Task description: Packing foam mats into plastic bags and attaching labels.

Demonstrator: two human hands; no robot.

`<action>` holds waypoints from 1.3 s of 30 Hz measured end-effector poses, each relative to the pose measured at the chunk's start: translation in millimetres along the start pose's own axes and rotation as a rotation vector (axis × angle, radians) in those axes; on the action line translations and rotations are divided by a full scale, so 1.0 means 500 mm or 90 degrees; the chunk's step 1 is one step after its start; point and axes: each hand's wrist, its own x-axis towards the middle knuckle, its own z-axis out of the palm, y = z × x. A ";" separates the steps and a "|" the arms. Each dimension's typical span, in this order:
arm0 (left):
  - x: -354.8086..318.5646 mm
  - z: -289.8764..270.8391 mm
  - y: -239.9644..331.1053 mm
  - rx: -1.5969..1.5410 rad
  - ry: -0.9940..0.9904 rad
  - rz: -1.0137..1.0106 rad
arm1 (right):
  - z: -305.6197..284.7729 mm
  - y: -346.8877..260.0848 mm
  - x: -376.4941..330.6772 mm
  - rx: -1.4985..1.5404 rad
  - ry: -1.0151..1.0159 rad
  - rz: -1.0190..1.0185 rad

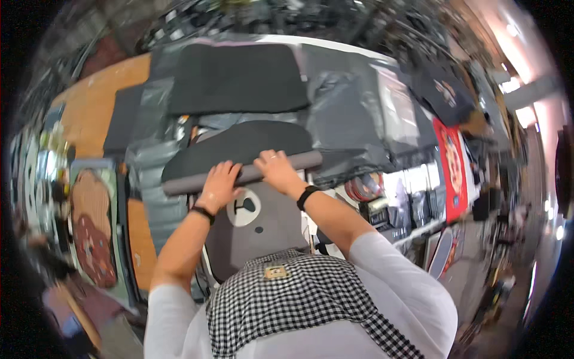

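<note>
head view: you are looking down over your own forearms at a workbench (95,102) covered in dark sheets.
roll: the grey roll (239,175) is the rolled-up far end of a grey mat (263,230) with a bear face on it; it lies in front of your chest, on top of a black mat (239,143).
long axis: the roll runs left to right across your view, its right end slightly higher in the picture, so it lies crosswise to both forearms.
left hand: your left hand (220,182) lies flat on top of the roll, fingers spread and curled over its far side, left of the roll's middle.
right hand: your right hand (275,167) presses on the roll the same way, just right of the middle, fingers draped over the top.
which is nearer: both touch it; neither has to reach. The two hands sit close together, leaving both ends of the roll free.
direction: the roll is directly under your palms; the unrolled mat stretches from it back toward your checked apron (287,299).
beyond: a larger black mat (236,78) lies further out on the bench.
</note>
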 end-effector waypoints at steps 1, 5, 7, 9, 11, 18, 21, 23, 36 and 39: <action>-0.015 0.007 0.012 0.003 0.016 -0.006 | 0.000 0.016 0.004 -0.019 -0.027 -0.061; -0.158 -0.009 0.099 -0.030 0.001 -0.074 | -0.022 -0.079 -0.108 0.003 0.045 -0.146; -0.235 0.022 0.141 -0.089 -0.032 -0.048 | -0.017 -0.113 -0.206 -0.018 0.067 -0.158; -0.290 0.098 0.178 -0.137 -0.080 -0.014 | 0.051 -0.119 -0.307 0.056 -0.054 -0.149; -0.317 0.132 0.210 -0.076 -0.075 -0.069 | 0.030 -0.113 -0.327 0.153 -0.136 -0.191; -0.200 0.169 0.236 -0.027 0.060 -0.369 | -0.127 0.298 -0.310 0.756 0.069 0.279; -0.203 0.177 0.238 0.048 0.068 -0.373 | -0.143 0.646 -0.397 0.489 0.322 0.548; -0.197 0.180 0.240 0.063 0.034 -0.408 | -0.103 0.896 -0.485 0.264 0.346 0.725; -0.193 0.217 0.206 0.090 -0.012 -0.404 | 0.017 1.307 -0.607 0.144 0.402 0.924; -0.194 0.210 0.206 0.111 0.000 -0.399 | -0.032 1.249 -0.566 -0.083 0.323 0.869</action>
